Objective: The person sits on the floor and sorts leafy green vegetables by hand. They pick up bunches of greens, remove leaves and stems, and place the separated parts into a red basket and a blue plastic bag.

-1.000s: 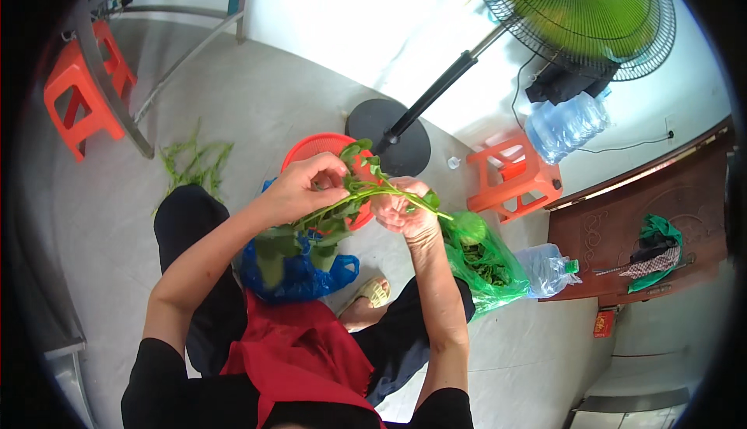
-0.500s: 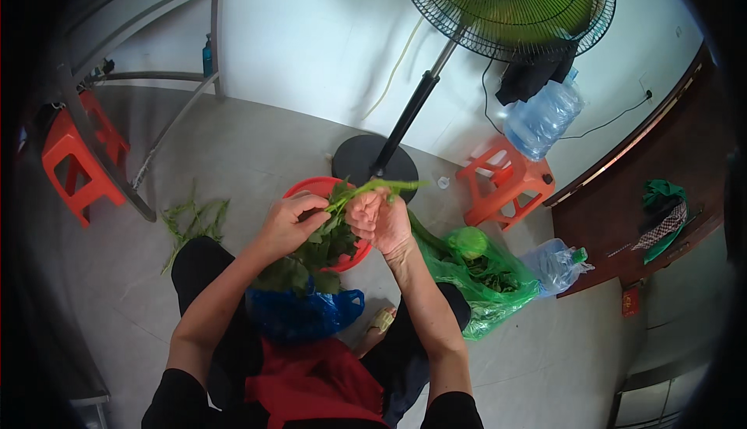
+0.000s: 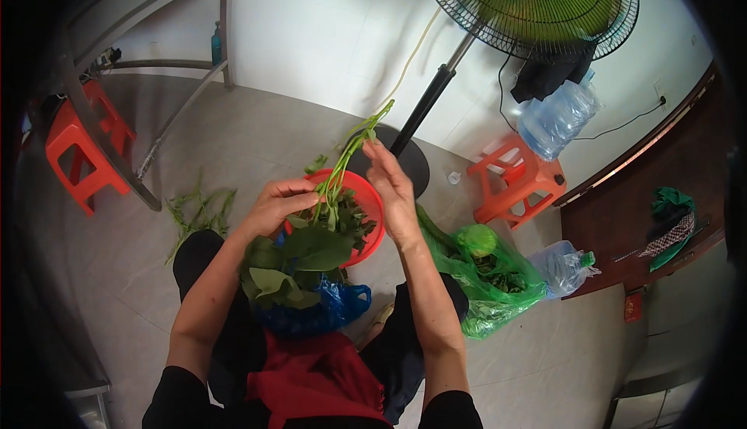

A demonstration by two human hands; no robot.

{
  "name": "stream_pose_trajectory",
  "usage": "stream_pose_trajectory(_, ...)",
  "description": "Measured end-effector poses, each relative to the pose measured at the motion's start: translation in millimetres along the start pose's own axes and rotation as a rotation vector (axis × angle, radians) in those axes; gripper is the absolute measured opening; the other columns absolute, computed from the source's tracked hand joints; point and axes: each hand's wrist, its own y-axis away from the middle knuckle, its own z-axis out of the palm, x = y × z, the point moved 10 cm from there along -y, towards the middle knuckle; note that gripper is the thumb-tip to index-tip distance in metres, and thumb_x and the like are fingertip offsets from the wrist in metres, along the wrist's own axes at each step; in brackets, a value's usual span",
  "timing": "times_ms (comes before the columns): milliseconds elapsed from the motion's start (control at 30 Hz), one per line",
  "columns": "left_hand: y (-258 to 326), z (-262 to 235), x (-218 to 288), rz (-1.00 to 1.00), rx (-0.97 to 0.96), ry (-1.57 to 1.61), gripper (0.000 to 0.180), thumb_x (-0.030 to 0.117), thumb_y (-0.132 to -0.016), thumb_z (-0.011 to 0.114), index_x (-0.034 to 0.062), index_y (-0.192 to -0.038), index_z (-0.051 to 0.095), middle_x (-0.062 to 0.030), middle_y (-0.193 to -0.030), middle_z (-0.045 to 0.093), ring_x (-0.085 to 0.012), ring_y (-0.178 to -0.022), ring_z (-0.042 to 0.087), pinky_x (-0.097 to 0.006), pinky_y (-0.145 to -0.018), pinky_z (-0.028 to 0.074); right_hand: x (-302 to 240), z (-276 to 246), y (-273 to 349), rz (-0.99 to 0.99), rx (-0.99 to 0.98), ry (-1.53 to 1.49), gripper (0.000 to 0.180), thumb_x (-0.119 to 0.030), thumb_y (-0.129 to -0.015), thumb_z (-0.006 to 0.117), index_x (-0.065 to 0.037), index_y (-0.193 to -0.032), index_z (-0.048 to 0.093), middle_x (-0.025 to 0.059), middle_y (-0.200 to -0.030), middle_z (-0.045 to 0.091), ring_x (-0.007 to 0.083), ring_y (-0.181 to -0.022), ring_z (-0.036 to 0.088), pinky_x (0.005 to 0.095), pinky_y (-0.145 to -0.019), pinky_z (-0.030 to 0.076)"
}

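My left hand [image 3: 282, 205] pinches a bunch of leafy green stems [image 3: 346, 158] above a red basin [image 3: 377, 212]. The stem ends point up and away; the broad leaves [image 3: 315, 251] droop toward me over the basin's near edge and a blue plastic bag [image 3: 311, 318]. My right hand [image 3: 393, 191] is open beside the stems, its fingers stretched out and the fingertips close to the stem tops. Whether they touch the stems I cannot tell. More dark green leaves lie in the basin.
Loose stems [image 3: 201, 215] lie on the floor at left. A green plastic bag [image 3: 510, 293] of vegetables stands at right, near a wrapped water bottle [image 3: 560, 269]. A standing fan [image 3: 537, 8], a round base [image 3: 412, 166] and red stools [image 3: 517, 184] [image 3: 89, 149] are beyond.
My right hand has opened from a closed grip and moved slightly right. The stems have swung from sideways to upward, and the leaves now spread lower, nearer to me.
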Motion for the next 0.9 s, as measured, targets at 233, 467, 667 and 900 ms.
stream_pose_trajectory(233,6,12,2,-0.056,-0.042,0.072,0.018,0.014,-0.089,0.069,-0.0002,-0.101,0.07,-0.0027,-0.089,0.069,-0.0092,-0.079,0.063,-0.024,-0.074,0.049,11,51,7,0.225,-0.307,-0.39,0.06,-0.007,-0.095,0.048,-0.006,-0.152,0.027,0.0106,-0.132,0.054,0.0173,-0.118,0.052,0.0314,-0.104,0.039)
stream_pose_trajectory(467,-3,-3,2,0.045,-0.007,-0.124,0.015,0.014,-0.091,0.068,0.0021,-0.099,0.069,-0.0008,-0.086,0.067,-0.0068,-0.077,0.059,-0.022,-0.068,0.047,34,47,6,0.291,-0.255,-0.182,0.018,-0.008,-0.102,0.049,0.0,-0.11,0.062,0.002,-0.094,0.063,0.0111,-0.092,0.059,0.0257,-0.088,0.047)
stream_pose_trajectory(667,-9,-11,7,0.173,0.166,-0.262,0.012,0.014,-0.092,0.067,0.0037,-0.099,0.067,0.0029,-0.082,0.06,-0.0036,-0.073,0.056,-0.021,-0.062,0.044,56,46,11,0.416,-0.226,-0.05,0.019,-0.011,-0.103,0.047,0.0,-0.1,0.061,0.0011,-0.088,0.061,0.0084,-0.08,0.057,0.0242,-0.073,0.047)
stream_pose_trajectory(900,-2,-4,33,0.402,0.149,-0.411,0.008,0.01,-0.089,0.071,0.0014,-0.09,0.069,0.0023,-0.082,0.058,-0.0049,-0.066,0.054,-0.023,-0.059,0.043,57,68,18,0.201,-0.36,0.335,0.016,-0.009,-0.1,0.048,0.002,-0.095,0.058,0.0064,-0.081,0.062,0.0113,-0.074,0.055,0.0292,-0.069,0.046)
